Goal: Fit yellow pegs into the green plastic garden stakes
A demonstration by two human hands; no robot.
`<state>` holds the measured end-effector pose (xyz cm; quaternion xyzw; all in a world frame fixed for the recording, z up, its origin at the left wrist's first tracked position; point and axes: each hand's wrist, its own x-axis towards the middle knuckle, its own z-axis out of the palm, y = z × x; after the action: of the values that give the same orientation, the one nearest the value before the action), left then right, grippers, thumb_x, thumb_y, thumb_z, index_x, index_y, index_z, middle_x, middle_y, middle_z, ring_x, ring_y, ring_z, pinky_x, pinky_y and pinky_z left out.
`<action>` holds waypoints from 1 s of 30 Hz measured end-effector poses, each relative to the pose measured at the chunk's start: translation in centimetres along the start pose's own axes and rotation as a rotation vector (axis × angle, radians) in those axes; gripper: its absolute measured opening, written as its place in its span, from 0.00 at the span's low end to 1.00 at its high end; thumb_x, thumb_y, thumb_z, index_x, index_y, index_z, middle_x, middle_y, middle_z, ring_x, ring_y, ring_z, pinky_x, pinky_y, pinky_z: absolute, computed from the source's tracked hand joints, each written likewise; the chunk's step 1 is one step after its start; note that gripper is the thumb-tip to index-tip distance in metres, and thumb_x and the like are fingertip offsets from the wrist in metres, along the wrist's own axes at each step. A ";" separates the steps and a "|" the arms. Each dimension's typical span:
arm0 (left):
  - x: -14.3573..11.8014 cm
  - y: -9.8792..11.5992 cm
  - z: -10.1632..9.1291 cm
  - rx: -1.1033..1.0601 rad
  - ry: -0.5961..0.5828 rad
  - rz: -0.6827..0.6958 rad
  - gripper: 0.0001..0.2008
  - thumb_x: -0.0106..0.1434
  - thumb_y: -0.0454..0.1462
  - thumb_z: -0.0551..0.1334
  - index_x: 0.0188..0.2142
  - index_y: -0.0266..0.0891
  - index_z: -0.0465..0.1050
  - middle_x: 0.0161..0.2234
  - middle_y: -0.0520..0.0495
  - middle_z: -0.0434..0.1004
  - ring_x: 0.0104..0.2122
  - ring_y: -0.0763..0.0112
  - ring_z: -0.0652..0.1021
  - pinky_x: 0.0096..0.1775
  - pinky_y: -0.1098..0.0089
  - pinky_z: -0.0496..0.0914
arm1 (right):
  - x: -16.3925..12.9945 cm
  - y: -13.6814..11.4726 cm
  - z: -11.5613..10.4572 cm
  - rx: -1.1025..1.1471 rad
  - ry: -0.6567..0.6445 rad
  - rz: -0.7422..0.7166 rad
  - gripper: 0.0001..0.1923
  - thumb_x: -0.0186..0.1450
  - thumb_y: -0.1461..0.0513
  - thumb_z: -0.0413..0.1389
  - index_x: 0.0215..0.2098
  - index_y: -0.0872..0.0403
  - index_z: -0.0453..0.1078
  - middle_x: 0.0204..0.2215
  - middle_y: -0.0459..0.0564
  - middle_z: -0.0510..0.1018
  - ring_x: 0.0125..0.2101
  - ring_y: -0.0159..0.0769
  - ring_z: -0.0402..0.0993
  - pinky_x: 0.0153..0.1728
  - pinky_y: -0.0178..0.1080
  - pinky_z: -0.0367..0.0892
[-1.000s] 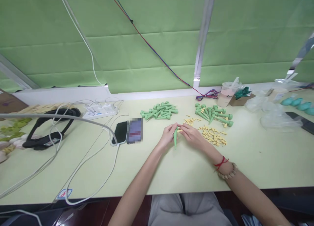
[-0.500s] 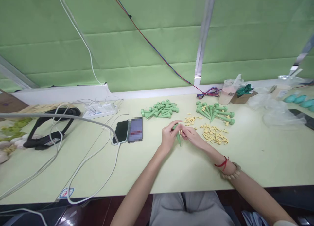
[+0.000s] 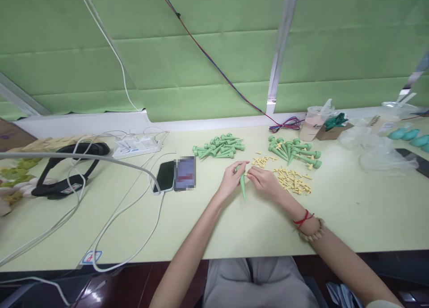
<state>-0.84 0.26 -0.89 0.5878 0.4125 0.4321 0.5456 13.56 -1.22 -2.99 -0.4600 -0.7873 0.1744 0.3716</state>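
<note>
My left hand (image 3: 231, 178) is closed around the upper part of a green plastic watering spike (image 3: 243, 191), whose pointed end hangs down toward me. Beside it, my right hand (image 3: 264, 181) pinches a small yellow valve (image 3: 246, 174) against the spike's side; the fingers hide most of the valve. Behind my right hand lie loose yellow valves in two groups, a smaller one (image 3: 263, 160) and a larger one (image 3: 294, 181). A pile of green spikes (image 3: 219, 146) sits beyond my left hand. To the right, more green spikes (image 3: 295, 151) lie fanned out, some with yellow valves in them.
Two phones (image 3: 166, 176) lie left of my hands, near a white power strip (image 3: 137, 147) and looping white cables (image 3: 157, 230). A black strap-like frame (image 3: 63, 189) is farther left. At the back right stand a drink cup (image 3: 311, 125), a small cardboard box (image 3: 333, 133) and plastic bags (image 3: 378, 154).
My right hand has turned slightly, its knuckles now higher, and the spike hangs more upright. Both hands stay together at the same spot.
</note>
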 end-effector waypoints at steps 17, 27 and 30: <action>0.5 0.4 -0.5 -0.065 0.075 -0.040 0.25 0.59 0.50 0.53 0.49 0.37 0.68 0.15 0.58 0.52 0.12 0.80 0.58 0.15 0.77 0.46 | 0.3 -1.2 -1.0 -0.089 0.037 0.070 0.12 0.66 0.53 0.46 0.41 0.51 0.63 0.30 0.44 0.73 0.25 0.29 0.68 0.28 0.32 0.60; 0.4 0.8 -1.0 -0.219 -0.075 -0.185 0.27 0.58 0.50 0.54 0.53 0.38 0.63 0.13 0.59 0.54 0.12 0.80 0.57 0.15 0.78 0.48 | 0.5 -0.1 -0.8 -0.204 0.107 -0.082 0.17 0.65 0.51 0.48 0.46 0.51 0.65 0.39 0.48 0.73 0.26 0.27 0.71 0.24 0.29 0.61; 0.4 0.6 -0.7 -0.206 -0.061 -0.186 0.25 0.59 0.49 0.52 0.53 0.38 0.62 0.14 0.59 0.54 0.12 0.80 0.56 0.15 0.78 0.48 | 0.5 -0.1 -1.0 -0.223 0.092 -0.098 0.14 0.66 0.53 0.47 0.45 0.50 0.67 0.39 0.47 0.73 0.26 0.26 0.71 0.25 0.29 0.60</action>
<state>-1.38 0.82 -0.22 0.5007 0.4020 0.4017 0.6529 14.08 -0.90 -2.02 -0.4669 -0.8055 0.0461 0.3620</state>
